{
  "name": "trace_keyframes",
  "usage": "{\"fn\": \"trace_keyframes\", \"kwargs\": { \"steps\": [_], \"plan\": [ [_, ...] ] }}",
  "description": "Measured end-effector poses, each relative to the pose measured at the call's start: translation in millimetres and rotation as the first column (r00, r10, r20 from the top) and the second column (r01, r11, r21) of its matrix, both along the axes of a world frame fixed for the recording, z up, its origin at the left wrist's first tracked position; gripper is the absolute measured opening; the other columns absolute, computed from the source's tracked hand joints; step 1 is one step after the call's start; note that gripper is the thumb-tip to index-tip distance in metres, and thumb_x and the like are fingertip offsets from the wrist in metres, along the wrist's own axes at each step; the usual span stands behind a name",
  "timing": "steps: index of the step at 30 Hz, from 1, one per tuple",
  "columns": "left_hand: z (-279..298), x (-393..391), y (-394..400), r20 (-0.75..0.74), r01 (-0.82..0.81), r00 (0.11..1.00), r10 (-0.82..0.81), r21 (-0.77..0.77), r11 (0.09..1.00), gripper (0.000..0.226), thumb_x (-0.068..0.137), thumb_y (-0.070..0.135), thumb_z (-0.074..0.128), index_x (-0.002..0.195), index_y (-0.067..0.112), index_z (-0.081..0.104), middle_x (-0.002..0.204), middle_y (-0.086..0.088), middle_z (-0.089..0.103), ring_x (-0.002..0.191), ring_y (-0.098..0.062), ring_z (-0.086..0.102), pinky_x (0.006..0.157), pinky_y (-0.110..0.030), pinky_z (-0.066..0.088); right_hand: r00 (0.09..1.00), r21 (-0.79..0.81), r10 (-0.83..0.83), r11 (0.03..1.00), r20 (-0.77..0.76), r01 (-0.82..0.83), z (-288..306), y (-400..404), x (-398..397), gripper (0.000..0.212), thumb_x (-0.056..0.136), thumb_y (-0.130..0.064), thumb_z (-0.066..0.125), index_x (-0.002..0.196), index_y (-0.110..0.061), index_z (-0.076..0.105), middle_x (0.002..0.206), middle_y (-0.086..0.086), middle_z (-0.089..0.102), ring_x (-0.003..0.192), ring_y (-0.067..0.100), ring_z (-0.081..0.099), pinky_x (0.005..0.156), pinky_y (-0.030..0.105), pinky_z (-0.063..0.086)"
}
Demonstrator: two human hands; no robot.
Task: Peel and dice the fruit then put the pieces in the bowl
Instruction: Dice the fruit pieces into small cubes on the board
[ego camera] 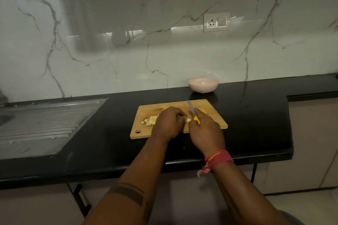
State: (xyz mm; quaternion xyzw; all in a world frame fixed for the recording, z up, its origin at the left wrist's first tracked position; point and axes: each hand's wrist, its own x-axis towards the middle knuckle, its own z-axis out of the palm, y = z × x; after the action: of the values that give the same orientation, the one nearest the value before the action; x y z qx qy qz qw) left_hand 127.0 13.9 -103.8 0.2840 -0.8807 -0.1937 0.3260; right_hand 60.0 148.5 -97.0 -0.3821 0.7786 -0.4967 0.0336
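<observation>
Head camera: my left hand (169,123) pins a pale fruit piece (187,120) mid-cutting board (214,124), my right hand (204,129) gripping the yellow-handled knife (193,112) just right, blade pointing far toward the pink bowl (203,84).

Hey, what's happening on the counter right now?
A person is dicing fruit on a wooden cutting board. The right hand grips a yellow-handled knife; the left hand holds a pale fruit piece. A pile of small diced cubes sits on the board. The pink bowl behind looks empty.
</observation>
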Motion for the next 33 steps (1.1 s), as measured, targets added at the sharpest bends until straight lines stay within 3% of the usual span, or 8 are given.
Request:
{"fn": "trace_keyframes", "kwargs": {
  "steps": [3,6,12,16,26,29,33],
  "plan": [
    [-4,0,-3,0.067,-0.065,0.995,0.067,-0.036,0.997,0.037,0.089,0.047,0.072,0.115,0.022,0.072,0.109,0.004,0.069,0.1,-0.015,0.062,0.098,-0.04,0.051,0.999,0.044,-0.033,0.998,-0.04,0.035,-2,4,-2,0.049,0.102,-0.034,0.046,0.151,-0.038,0.042,0.106,0.002,0.068,0.081,0.017,0.062,0.063,0.029,0.05],
    [-7,-4,-5,0.146,-0.101,0.981,0.127,-0.17,0.98,0.041,0.089,0.056,0.067,0.114,0.025,0.074,0.106,0.004,0.069,0.101,-0.02,0.062,0.105,-0.043,0.042,0.996,0.081,-0.03,0.996,-0.087,0.037,-3,8,-4,0.049,0.102,-0.032,0.046,0.15,-0.041,0.043,0.112,0.004,0.068,0.082,0.016,0.061,0.065,0.029,0.05],
    [-5,-2,-1,0.134,-0.088,0.985,0.112,-0.172,0.981,0.031,0.094,0.046,0.065,0.106,0.02,0.075,0.108,0.001,0.072,0.106,-0.022,0.059,0.099,-0.042,0.044,0.989,0.291,0.024,0.956,-0.148,0.02,6,4,-8,0.053,0.098,-0.03,0.047,0.15,-0.036,0.044,0.127,0.006,0.065,0.1,0.023,0.062,0.076,0.03,0.048],
    [-6,-2,-2,0.09,-0.056,0.994,0.062,-0.072,0.996,0.023,0.094,0.038,0.068,0.11,0.023,0.077,0.11,0.003,0.074,0.106,-0.02,0.061,0.096,-0.045,0.051,0.97,0.352,0.06,0.935,-0.235,0.028,4,6,2,0.05,0.098,-0.035,0.047,0.149,-0.038,0.044,0.125,0.002,0.066,0.106,0.022,0.063,0.079,0.032,0.048],
    [-2,-1,-1,0.11,-0.047,0.993,0.048,-0.011,0.999,0.023,0.095,0.032,0.068,0.116,0.026,0.077,0.109,0.004,0.076,0.095,-0.013,0.065,0.088,-0.036,0.053,0.954,0.335,0.071,0.942,-0.292,0.032,3,6,4,0.052,0.097,-0.035,0.047,0.149,-0.039,0.044,0.118,0.002,0.068,0.099,0.021,0.064,0.078,0.034,0.054],
    [-2,-2,0,0.101,-0.048,0.994,0.047,0.007,0.999,0.026,0.095,0.031,0.069,0.119,0.025,0.075,0.116,0.005,0.075,0.102,-0.013,0.066,0.095,-0.038,0.053,0.946,0.348,0.08,0.937,-0.313,0.036,4,4,4,0.05,0.097,-0.034,0.046,0.147,-0.037,0.046,0.115,0.002,0.068,0.097,0.022,0.065,0.077,0.034,0.055],
    [-2,-2,-1,0.106,-0.044,0.993,0.042,0.012,0.999,0.024,0.095,0.03,0.069,0.118,0.026,0.076,0.117,0.006,0.075,0.105,-0.013,0.066,0.097,-0.04,0.053,0.938,0.364,0.1,0.931,-0.332,0.03,8,-2,6,0.042,0.099,-0.03,0.046,0.14,-0.032,0.052,0.097,0.001,0.065,0.079,0.018,0.057,0.065,0.03,0.045]
  ]
}}
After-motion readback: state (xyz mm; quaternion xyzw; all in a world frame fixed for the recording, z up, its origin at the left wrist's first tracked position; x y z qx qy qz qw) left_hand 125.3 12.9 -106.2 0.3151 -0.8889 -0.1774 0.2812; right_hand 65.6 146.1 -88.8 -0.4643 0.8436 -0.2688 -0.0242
